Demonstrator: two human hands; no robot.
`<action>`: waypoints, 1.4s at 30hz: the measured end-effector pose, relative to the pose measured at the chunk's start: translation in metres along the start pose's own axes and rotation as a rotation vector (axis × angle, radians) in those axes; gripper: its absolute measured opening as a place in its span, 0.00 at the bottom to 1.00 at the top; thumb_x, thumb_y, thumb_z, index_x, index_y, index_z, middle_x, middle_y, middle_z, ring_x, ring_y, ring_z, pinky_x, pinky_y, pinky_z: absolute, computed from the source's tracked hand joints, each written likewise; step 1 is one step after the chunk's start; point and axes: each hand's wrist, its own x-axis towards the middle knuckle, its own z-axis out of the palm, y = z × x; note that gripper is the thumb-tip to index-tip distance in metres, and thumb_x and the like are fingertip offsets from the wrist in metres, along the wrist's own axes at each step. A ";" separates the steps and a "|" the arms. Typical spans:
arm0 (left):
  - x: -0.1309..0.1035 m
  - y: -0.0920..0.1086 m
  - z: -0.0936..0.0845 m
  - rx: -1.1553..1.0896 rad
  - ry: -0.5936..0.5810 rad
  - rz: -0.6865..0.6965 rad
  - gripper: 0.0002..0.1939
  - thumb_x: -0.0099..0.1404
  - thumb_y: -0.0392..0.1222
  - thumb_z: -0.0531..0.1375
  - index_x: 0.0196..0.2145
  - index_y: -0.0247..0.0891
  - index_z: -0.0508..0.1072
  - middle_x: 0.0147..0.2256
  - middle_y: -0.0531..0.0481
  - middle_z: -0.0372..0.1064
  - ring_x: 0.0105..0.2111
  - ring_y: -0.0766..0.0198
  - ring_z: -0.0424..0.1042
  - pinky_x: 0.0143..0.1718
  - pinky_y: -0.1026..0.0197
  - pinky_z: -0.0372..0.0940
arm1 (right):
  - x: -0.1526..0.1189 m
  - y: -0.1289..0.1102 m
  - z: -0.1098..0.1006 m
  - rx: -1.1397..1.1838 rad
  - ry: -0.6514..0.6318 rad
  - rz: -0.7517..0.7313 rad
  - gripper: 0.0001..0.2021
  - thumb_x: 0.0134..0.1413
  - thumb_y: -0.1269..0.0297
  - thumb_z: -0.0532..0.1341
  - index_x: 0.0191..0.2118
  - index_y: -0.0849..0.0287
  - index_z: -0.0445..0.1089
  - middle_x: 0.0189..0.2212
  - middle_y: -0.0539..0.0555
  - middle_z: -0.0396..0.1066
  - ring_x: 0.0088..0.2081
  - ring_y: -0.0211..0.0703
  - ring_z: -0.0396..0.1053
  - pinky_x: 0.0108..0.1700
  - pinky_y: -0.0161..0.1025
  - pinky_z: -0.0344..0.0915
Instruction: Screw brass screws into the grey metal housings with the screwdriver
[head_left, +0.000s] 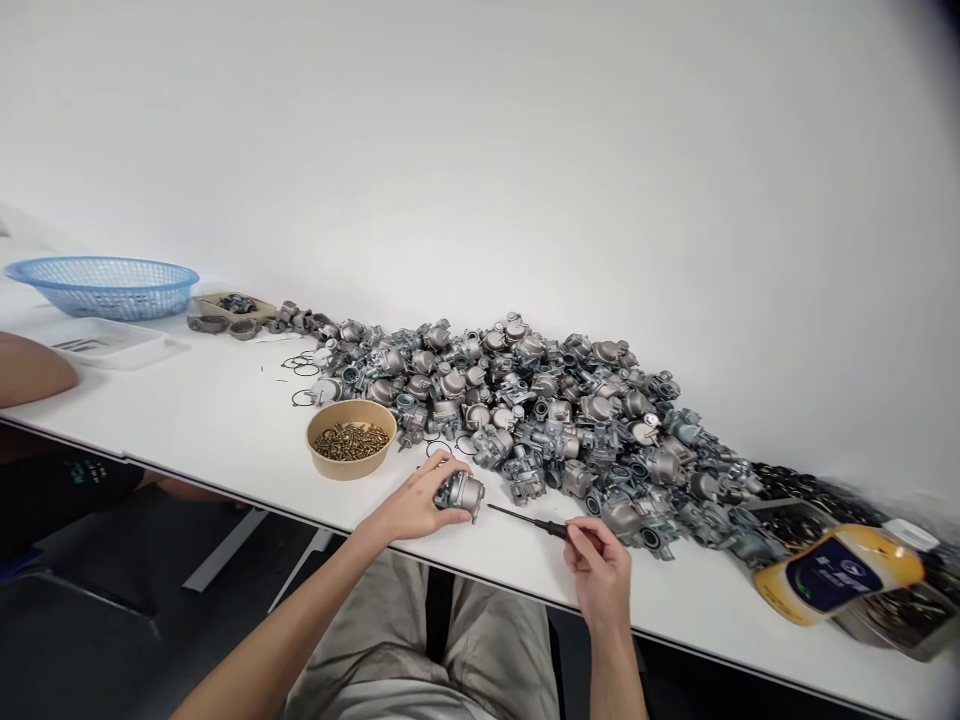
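Blue oval plastic basket [105, 290], round tan bowl [349, 469] of small brass-coloured parts [352, 441]. Left hand [420, 505] grips grey metal carburetor [469, 492] near white tabletop [217, 405] front edge, heap [517, 385] of similar ones behind. I see thin black screwdriver [553, 528], tip near carburetor, pinched in right hand [601, 568].

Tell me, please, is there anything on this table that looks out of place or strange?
The yellow bottle appears to lie on its side by a metal tray, rather than standing upright. Also, thin black rings lie loose on the white table, beside the heap of metal parts.
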 end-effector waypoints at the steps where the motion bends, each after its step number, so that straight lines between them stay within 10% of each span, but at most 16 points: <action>1: -0.001 0.001 0.001 0.024 0.011 0.005 0.27 0.61 0.49 0.67 0.55 0.48 0.65 0.55 0.45 0.58 0.55 0.49 0.64 0.56 0.51 0.61 | 0.001 -0.005 0.003 0.039 0.047 -0.016 0.12 0.45 0.59 0.73 0.32 0.61 0.74 0.20 0.48 0.63 0.19 0.33 0.57 0.20 0.31 0.51; 10: -0.002 0.007 0.002 0.193 0.023 0.054 0.26 0.58 0.49 0.69 0.53 0.50 0.68 0.52 0.46 0.57 0.44 0.53 0.69 0.47 0.52 0.65 | 0.002 -0.026 0.040 0.137 0.108 -0.065 0.13 0.40 0.59 0.75 0.28 0.62 0.75 0.19 0.49 0.63 0.18 0.31 0.58 0.19 0.30 0.52; 42: -0.001 0.005 0.002 0.183 -0.010 0.106 0.26 0.59 0.46 0.69 0.54 0.50 0.68 0.55 0.44 0.56 0.58 0.46 0.62 0.53 0.53 0.62 | -0.004 -0.011 0.034 0.068 -0.001 0.038 0.14 0.44 0.58 0.73 0.31 0.61 0.74 0.22 0.50 0.65 0.21 0.34 0.59 0.21 0.31 0.54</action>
